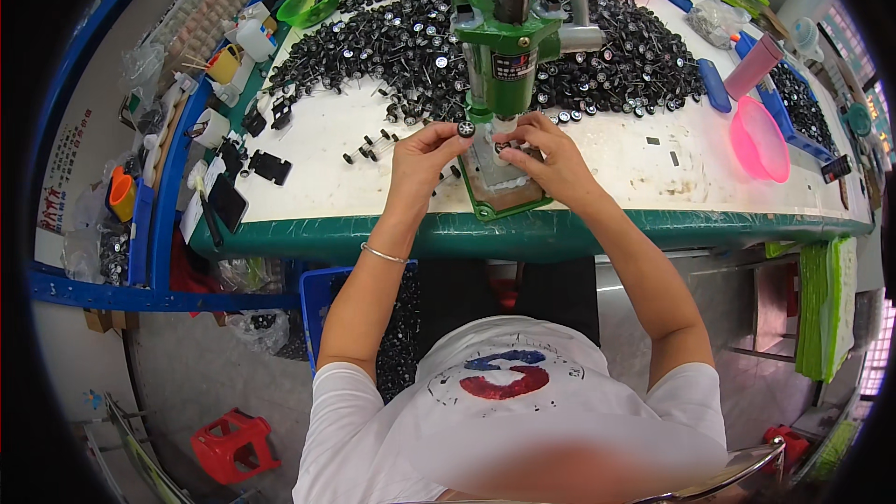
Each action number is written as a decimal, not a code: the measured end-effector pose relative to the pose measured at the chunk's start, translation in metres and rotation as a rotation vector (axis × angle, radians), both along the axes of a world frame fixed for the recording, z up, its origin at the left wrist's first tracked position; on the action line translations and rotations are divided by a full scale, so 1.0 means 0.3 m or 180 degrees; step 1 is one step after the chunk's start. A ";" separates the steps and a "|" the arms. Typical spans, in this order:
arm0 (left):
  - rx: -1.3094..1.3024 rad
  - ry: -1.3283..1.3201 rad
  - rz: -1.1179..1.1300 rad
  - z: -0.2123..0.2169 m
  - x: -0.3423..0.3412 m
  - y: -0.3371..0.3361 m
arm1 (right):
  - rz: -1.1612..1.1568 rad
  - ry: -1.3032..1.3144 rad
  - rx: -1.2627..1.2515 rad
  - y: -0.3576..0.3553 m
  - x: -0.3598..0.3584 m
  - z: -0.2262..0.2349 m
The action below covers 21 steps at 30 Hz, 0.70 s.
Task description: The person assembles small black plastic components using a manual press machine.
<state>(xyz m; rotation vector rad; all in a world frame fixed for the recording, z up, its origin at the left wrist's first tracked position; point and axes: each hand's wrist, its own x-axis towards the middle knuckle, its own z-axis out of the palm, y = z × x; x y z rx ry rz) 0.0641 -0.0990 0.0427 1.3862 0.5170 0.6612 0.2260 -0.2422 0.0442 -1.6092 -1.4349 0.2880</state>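
A small round black wheel with a silver spoked face (pixel 466 129) stood just left of the press's working point, pinched between the thumb and fingertips of the person's bare left hand (pixel 423 157), whose grip was closed on it. The bare right hand (pixel 557 159) curled at the press's foot, thumb and fingers close together about a second small dark wheel (pixel 501 147) that they partly covered; whether that grip held the piece or only touched it, I cannot tell. Above both hands rose a green metal press with a steel column (pixel 515 42), its green-edged base on a white-topped counter with a green padded edge (pixel 322 173). Left of the left hand lay a few black wheels on thin metal axles (pixel 371 146). Behind the press spread a large heap of black wheels and axles (pixel 401 51), with a bright green plastic bowl (pixel 297 13) at its left end. Farther right, a translucent pink plastic bowl (pixel 761 142) rested near a dusky-pink cylinder (pixel 754 67). On the floor, lower left, stood a red plastic stool (pixel 233 446).
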 end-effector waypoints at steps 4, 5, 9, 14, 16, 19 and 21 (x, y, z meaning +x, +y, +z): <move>0.0134 -0.0095 -0.0046 0.004 0.016 -0.028 | 0.0205 0.0687 -0.0076 0.012 0.013 -0.023; 0.0246 -0.0109 -0.0116 0.009 0.024 -0.035 | 0.0219 0.0921 0.0027 0.014 0.020 -0.032; 0.0339 -0.0193 -0.0219 0.021 0.063 -0.068 | -0.0149 0.1274 0.0535 0.016 0.114 -0.015; 0.0223 -0.0588 -0.0214 -0.007 0.115 -0.078 | -0.0296 0.2151 0.0742 0.046 0.295 0.200; 0.0180 -0.0585 -0.0169 -0.007 0.110 -0.075 | -0.0156 0.2819 0.0996 0.099 0.278 0.356; 0.0172 -0.0667 -0.0192 -0.008 0.119 -0.083 | 0.0588 0.2543 0.1095 0.184 0.357 0.523; 0.0069 -0.0605 -0.0114 -0.017 0.091 -0.066 | 0.0174 0.3339 0.1358 0.228 0.111 0.742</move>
